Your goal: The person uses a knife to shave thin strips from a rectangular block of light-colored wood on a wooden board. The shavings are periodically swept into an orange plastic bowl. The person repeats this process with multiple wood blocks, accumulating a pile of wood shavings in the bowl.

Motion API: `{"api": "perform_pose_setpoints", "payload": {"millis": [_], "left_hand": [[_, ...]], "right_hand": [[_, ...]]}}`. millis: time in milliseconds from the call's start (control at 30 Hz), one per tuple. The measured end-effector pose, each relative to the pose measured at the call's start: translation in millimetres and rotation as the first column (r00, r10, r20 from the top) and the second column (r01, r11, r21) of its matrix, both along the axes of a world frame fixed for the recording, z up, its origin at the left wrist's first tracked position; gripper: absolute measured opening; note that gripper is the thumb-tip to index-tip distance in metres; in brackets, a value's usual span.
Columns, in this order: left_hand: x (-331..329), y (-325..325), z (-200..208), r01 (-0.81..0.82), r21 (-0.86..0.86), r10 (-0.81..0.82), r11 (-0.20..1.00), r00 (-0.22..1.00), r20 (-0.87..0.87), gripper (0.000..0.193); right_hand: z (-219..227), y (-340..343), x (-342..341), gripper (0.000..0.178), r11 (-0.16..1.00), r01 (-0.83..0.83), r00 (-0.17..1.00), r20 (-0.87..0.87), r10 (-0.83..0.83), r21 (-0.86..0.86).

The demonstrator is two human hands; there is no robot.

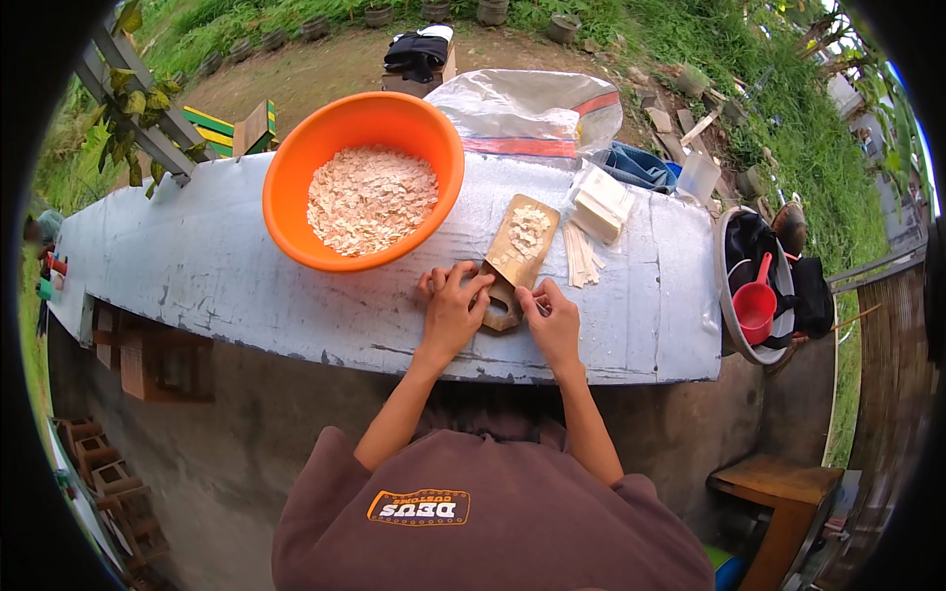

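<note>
A small wooden chopping board (501, 307) with a hole in its handle end lies near the table's front edge. Pale flat cut pieces (528, 229) are scattered over its far half. On the board's left, my left hand (455, 307) is closed, its fingertips at the board's edge. My right hand (554, 323) pinches at the right side, by the handle. Whatever either hand grips is too small or hidden to name. Pale thin strips (580, 256) lie right of the board, below a stack of white slabs (603, 202) in clear plastic.
A big orange basin (286, 222) of pale flakes stands left of the board. Behind lies a clear plastic sack (522, 108) with blue cloth (639, 167) beside it. At the right end, a tub (727, 295) holds dark items and a red dipper (755, 307).
</note>
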State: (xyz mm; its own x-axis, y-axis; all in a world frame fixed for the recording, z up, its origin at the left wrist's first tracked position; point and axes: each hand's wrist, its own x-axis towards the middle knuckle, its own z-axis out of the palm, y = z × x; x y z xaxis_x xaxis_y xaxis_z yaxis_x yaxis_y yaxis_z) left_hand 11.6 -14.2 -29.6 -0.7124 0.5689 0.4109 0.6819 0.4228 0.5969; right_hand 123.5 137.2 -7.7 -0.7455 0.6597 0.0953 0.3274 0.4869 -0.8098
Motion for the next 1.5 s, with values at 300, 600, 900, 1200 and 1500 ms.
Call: {"api": "perform_pose_setpoints", "payload": {"millis": [300, 600, 900, 1200, 1500], "left_hand": [[1, 0, -1, -0.038, 0.037, 0.037, 0.999, 0.999, 0.009, 0.017], [2, -3, -2, -0.032, -0.006, 0.032, 0.999, 0.998, -0.057, 0.017], [5, -5, 1, -0.063, 0.023, 0.063, 0.998, 0.998, -0.004, 0.014], [4, -10, -2, -0.029, 0.016, 0.029, 0.999, 0.999, -0.045, 0.015], [5, -10, -3, -0.057, 0.035, 0.058, 0.998, 0.998, -0.025, 0.015]], "right_hand": [[13, 3, 16, 0.035, 0.988, -0.015, 0.998, 0.056, 0.024, -0.153], [-4, -4, 10, 0.036, 0.999, 0.010, 1.000, -0.020, -0.011, -0.035], [13, -3, 14, 0.038, 0.990, -0.046, 0.998, 0.023, 0.050, -0.133], [3, -6, 27, 0.039, 0.995, -0.017, 0.999, 0.047, 0.022, -0.102], [7, -11, -2, 0.036, 0.990, -0.043, 0.998, -0.040, 0.038, -0.132]]}}
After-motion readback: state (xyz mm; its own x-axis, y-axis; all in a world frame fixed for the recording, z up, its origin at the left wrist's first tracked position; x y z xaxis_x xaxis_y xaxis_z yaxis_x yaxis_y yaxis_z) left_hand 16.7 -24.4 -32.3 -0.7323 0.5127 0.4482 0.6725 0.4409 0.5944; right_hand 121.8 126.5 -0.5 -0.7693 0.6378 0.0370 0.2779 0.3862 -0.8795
